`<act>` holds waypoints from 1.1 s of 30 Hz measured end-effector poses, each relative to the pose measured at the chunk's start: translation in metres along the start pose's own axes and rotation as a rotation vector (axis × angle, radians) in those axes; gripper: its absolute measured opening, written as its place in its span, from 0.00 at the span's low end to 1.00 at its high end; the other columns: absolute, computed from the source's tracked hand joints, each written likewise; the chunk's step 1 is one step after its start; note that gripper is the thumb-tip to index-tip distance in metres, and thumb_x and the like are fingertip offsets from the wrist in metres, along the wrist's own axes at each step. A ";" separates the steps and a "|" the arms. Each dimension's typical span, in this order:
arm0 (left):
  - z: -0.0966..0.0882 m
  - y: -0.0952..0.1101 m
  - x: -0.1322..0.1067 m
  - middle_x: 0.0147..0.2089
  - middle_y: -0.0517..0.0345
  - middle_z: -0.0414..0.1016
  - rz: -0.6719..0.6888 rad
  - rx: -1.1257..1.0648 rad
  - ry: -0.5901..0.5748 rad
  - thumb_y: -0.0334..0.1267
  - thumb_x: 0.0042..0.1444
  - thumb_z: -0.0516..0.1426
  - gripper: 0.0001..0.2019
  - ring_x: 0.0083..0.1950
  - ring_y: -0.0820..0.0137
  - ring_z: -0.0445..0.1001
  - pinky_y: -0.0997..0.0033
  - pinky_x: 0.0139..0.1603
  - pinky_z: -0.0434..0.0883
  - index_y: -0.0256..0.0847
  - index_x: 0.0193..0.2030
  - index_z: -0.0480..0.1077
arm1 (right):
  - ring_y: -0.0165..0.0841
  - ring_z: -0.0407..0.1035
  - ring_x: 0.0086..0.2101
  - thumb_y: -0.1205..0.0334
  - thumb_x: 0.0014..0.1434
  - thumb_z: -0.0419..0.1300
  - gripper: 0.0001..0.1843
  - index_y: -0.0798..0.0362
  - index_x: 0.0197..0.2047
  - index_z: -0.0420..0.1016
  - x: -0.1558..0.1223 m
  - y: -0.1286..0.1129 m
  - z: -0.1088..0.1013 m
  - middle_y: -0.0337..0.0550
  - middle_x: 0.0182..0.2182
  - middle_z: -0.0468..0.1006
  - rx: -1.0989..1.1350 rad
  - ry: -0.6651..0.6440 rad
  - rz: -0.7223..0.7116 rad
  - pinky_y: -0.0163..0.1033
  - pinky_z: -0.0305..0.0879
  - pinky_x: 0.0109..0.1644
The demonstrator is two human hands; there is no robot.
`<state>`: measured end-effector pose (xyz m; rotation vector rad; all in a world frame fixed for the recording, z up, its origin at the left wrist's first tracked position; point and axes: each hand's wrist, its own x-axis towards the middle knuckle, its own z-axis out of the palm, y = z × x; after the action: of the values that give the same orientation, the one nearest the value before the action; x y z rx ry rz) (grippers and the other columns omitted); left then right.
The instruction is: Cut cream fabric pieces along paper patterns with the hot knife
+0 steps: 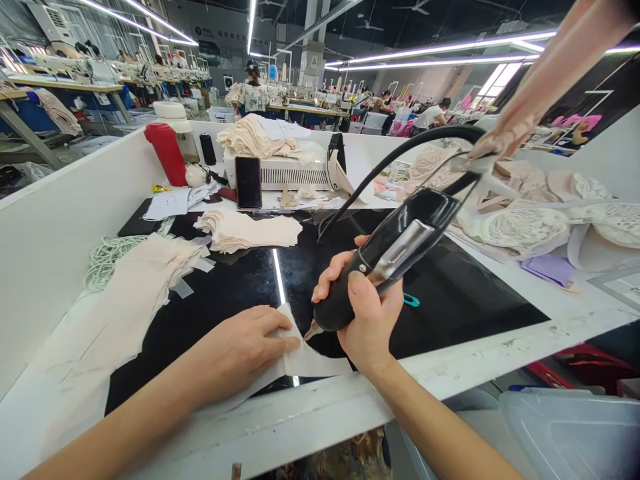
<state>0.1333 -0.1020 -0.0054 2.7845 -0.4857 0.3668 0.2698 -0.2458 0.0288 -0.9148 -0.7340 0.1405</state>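
Observation:
My right hand [364, 313] is closed around a black corded hand tool [395, 257] with a metal lever, its pointed tip touching a pale fabric piece [310, 360] on the black glossy work surface [450, 300]. My left hand [245, 343] lies flat on the same fabric piece, fingers stretched out and pressing it down just left of the tip. The tool's black cable [400, 153] arches up and away to the right.
A stack of cut beige pieces [245, 230] and a larger pile [145, 273] lie to the left. A red bottle [167, 153], a phone [249, 181] and a white box [290, 173] stand behind. Lace pieces [550, 213] lie right. White partition walls [55, 227] enclose the bench. Workers sit far off.

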 end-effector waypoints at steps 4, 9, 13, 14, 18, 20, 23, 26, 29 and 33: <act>-0.004 0.002 0.002 0.52 0.50 0.77 0.027 0.009 0.002 0.28 0.71 0.52 0.14 0.50 0.64 0.77 0.57 0.60 0.73 0.41 0.56 0.74 | 0.28 0.70 0.24 0.52 0.62 0.68 0.21 0.44 0.54 0.67 0.002 -0.006 -0.004 0.32 0.33 0.74 0.010 0.033 -0.026 0.37 0.71 0.27; 0.001 0.014 0.007 0.50 0.50 0.76 0.001 -0.033 0.013 0.30 0.73 0.51 0.11 0.50 0.63 0.75 0.60 0.55 0.74 0.37 0.53 0.73 | 0.28 0.71 0.24 0.53 0.62 0.69 0.19 0.45 0.51 0.68 0.001 -0.013 -0.010 0.32 0.33 0.75 0.020 0.036 -0.043 0.37 0.72 0.27; 0.009 0.023 0.008 0.46 0.51 0.75 -0.043 -0.053 -0.041 0.29 0.73 0.51 0.11 0.46 0.64 0.73 0.63 0.47 0.74 0.37 0.53 0.73 | 0.28 0.71 0.24 0.50 0.62 0.69 0.22 0.43 0.54 0.68 -0.001 -0.013 -0.011 0.32 0.33 0.74 0.014 0.038 -0.018 0.38 0.71 0.27; 0.010 0.024 0.008 0.46 0.51 0.74 -0.047 -0.055 -0.052 0.28 0.72 0.51 0.11 0.45 0.64 0.73 0.63 0.47 0.74 0.37 0.53 0.73 | 0.28 0.70 0.24 0.50 0.62 0.69 0.23 0.43 0.55 0.67 -0.001 -0.013 -0.011 0.32 0.33 0.74 0.013 0.034 -0.013 0.38 0.71 0.27; 0.010 0.028 0.004 0.48 0.51 0.74 -0.035 -0.065 -0.040 0.27 0.72 0.52 0.10 0.46 0.63 0.72 0.62 0.48 0.74 0.36 0.53 0.72 | 0.29 0.70 0.24 0.49 0.62 0.69 0.24 0.43 0.55 0.66 -0.002 -0.012 -0.008 0.32 0.33 0.73 0.018 0.013 0.006 0.39 0.70 0.29; 0.009 0.029 0.002 0.49 0.50 0.74 -0.035 -0.065 -0.035 0.27 0.72 0.51 0.11 0.46 0.63 0.72 0.62 0.49 0.74 0.37 0.54 0.72 | 0.29 0.70 0.24 0.48 0.61 0.69 0.25 0.43 0.55 0.65 -0.002 -0.011 -0.007 0.32 0.33 0.73 0.021 0.013 0.010 0.38 0.69 0.29; 0.009 0.030 0.000 0.51 0.50 0.75 -0.041 -0.055 -0.038 0.25 0.72 0.51 0.13 0.47 0.62 0.72 0.61 0.49 0.74 0.38 0.56 0.71 | 0.28 0.70 0.24 0.48 0.61 0.69 0.24 0.43 0.55 0.65 -0.003 -0.010 -0.005 0.32 0.33 0.74 0.036 0.003 0.020 0.37 0.69 0.28; 0.011 0.030 0.000 0.52 0.50 0.74 -0.041 -0.051 -0.034 0.24 0.70 0.51 0.14 0.47 0.62 0.73 0.61 0.49 0.74 0.38 0.57 0.71 | 0.28 0.70 0.25 0.50 0.63 0.69 0.20 0.44 0.52 0.66 -0.005 -0.008 -0.004 0.32 0.33 0.74 0.050 -0.019 0.017 0.36 0.68 0.28; 0.012 0.029 0.000 0.52 0.50 0.74 -0.027 -0.052 -0.030 0.23 0.69 0.52 0.15 0.49 0.62 0.73 0.60 0.51 0.74 0.38 0.57 0.71 | 0.28 0.70 0.24 0.52 0.64 0.68 0.17 0.44 0.50 0.66 -0.007 -0.005 -0.004 0.32 0.31 0.75 0.038 -0.033 0.000 0.36 0.69 0.28; 0.012 0.029 -0.001 0.52 0.49 0.74 -0.037 -0.053 -0.038 0.23 0.69 0.52 0.15 0.50 0.62 0.73 0.59 0.53 0.75 0.39 0.56 0.72 | 0.27 0.70 0.24 0.54 0.65 0.67 0.15 0.45 0.50 0.67 -0.005 -0.006 -0.006 0.31 0.32 0.75 0.030 -0.030 -0.007 0.36 0.70 0.29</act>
<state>0.1241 -0.1316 -0.0100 2.7490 -0.4459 0.2895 0.2682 -0.2556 0.0284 -0.8828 -0.7610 0.1590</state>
